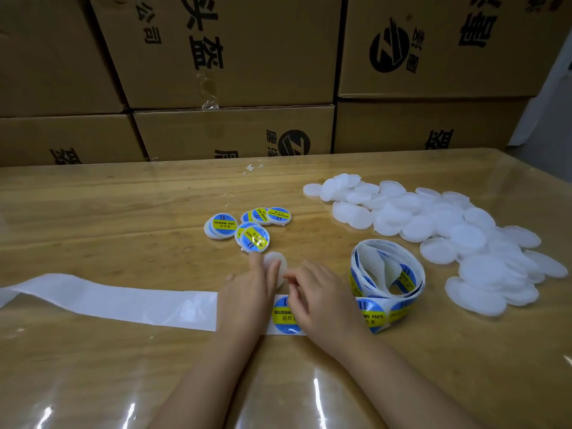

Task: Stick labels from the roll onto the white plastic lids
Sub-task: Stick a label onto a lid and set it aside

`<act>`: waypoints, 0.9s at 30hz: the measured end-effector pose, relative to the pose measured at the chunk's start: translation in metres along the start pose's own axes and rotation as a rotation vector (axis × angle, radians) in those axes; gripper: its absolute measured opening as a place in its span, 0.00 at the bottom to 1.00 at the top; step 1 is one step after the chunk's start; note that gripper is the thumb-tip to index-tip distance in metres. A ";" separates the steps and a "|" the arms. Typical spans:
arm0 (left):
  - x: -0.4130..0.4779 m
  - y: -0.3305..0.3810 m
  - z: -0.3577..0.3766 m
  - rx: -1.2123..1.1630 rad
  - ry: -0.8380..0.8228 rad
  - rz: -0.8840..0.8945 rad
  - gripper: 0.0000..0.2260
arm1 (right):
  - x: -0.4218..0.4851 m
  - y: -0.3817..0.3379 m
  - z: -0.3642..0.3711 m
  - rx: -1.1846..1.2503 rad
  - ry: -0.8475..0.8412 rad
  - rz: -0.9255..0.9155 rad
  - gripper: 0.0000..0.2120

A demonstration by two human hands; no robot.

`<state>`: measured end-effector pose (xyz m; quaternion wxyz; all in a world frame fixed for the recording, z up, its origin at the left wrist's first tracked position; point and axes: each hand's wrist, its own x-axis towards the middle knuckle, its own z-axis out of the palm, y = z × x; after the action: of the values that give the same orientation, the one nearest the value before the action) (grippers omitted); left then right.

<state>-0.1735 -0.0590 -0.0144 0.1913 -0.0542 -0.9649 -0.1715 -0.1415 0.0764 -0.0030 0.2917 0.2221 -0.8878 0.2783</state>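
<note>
Position: my left hand lies at lower centre of the frame, palm down across the label strip. Its fingers grip a plain white round plastic lid, whose upper edge shows past my fingertips, just above the strip.

My right hand sits just right of the left. Its fingers are curled over the upper edge of a round blue-and-yellow label printed SOLDERING PASTE, which lies on the backing between both hands. The fingertips are blurred, so I cannot tell whether they pinch the label or only touch it.

The loosely wound roll of labels stands on edge at right of my right hand, and its tail runs under that hand. A bare white backing strip runs from my left hand to the left edge of the frame.

A small overlapping cluster of labelled white lids lies at centre, just above my left hand. A large heap of unlabelled white lids fills the right side, beyond the roll.

Everything rests on a wooden table under clear plastic sheet. Brown cardboard boxes with black print are stacked behind it, across the top of the frame.
</note>
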 end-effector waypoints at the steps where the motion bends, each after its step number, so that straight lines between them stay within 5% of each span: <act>1: 0.001 -0.002 0.000 -0.072 0.009 -0.030 0.14 | 0.001 0.001 0.001 -0.032 -0.034 0.002 0.06; 6: 0.004 -0.011 0.001 -0.414 0.004 -0.132 0.11 | -0.001 0.000 -0.001 -0.118 -0.171 0.031 0.09; 12: 0.007 -0.014 0.000 -0.577 -0.039 -0.148 0.11 | -0.002 0.003 -0.007 0.062 -0.256 0.017 0.13; 21: 0.008 -0.008 -0.018 -1.177 -0.274 -0.238 0.13 | -0.003 -0.001 -0.010 0.407 -0.165 0.123 0.12; 27: 0.008 0.003 -0.019 -1.346 -0.249 -0.254 0.12 | -0.002 -0.006 -0.010 0.530 -0.125 0.188 0.12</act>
<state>-0.1735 -0.0620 0.0060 -0.0177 -0.0672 -0.6624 -0.7459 -0.1328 0.0781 0.0046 0.1410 0.2241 -0.8171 0.5121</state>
